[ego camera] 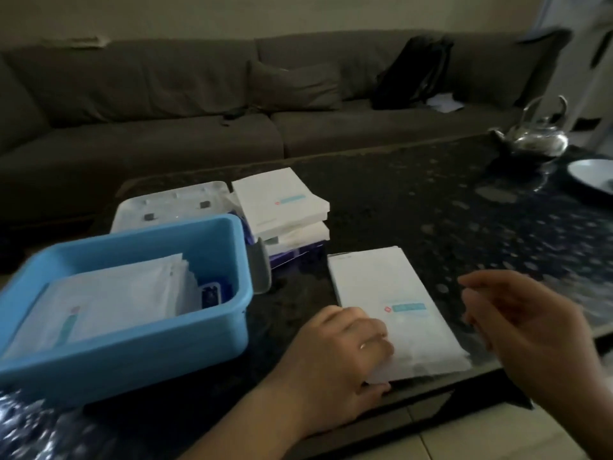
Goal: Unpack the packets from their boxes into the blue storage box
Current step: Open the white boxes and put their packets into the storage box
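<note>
1. Blue storage box (pixel 139 340): the landmark; it stands on the dark table (pixel 431 207) and holds white packets (pixel 109 300) lying flat inside.
2. White box (pixel 394 310): flat on the table, just right of the blue storage box, its near end close to the table's front edge.
3. Left hand (pixel 341 356): right of the blue storage box, at the near left corner of the white box; fingers curled over that corner, thumb at the near edge, gripping it.
4. Right hand (pixel 527 327): farther right of the blue storage box, past the white box; it is raised above the table, fingers loosely bent, holding nothing; the view is blurred.
5. Stack of white boxes (pixel 282 204): behind the blue storage box, to its right, piled on a purple-edged base.
6. White lid (pixel 172 204): directly behind the blue storage box, beside the stack.
7. Metal kettle (pixel 534 134) and plate (pixel 593 177): far right of the blue storage box, at the table's far corner.
8. Grey sofa (pixel 199 94): beyond the table, behind the blue storage box.
</note>
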Tool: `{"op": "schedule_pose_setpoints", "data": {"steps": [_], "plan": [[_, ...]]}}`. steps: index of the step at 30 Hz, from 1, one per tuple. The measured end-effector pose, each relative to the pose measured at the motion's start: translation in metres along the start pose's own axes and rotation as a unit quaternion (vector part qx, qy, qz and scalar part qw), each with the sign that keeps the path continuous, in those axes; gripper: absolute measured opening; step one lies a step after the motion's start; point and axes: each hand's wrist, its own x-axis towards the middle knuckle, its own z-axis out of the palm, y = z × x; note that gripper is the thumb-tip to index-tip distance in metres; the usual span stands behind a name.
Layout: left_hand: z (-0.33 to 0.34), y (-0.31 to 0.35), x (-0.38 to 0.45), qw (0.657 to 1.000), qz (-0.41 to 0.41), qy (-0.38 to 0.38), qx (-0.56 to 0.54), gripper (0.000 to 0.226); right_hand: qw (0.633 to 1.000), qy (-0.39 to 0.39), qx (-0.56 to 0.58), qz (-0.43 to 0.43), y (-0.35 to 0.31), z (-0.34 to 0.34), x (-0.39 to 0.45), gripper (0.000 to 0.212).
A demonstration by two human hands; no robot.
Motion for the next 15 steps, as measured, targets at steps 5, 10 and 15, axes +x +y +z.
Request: {"op": "schedule_pose_setpoints", "data": {"steps": [5, 10, 15], "plan": [[0.000, 0.003, 0.012, 0.984, -0.076, 0.135, -0.084, 0.012, 0.966, -0.016, -0.096, -0.241, 0.011, -0.006, -0.025, 0.008], [-0.012, 0.004, 0.028, 0.950, -0.170, 0.198, -0.171, 0.022, 0.927, -0.034, -0.164, -0.337, 0.016, 0.021, -0.041, 0.015], [-0.018, 0.002, 0.032, 0.941, -0.181, 0.215, -0.187, 0.025, 0.919, -0.015, -0.225, -0.323, 0.018, 0.038, -0.031, 0.027]]}}
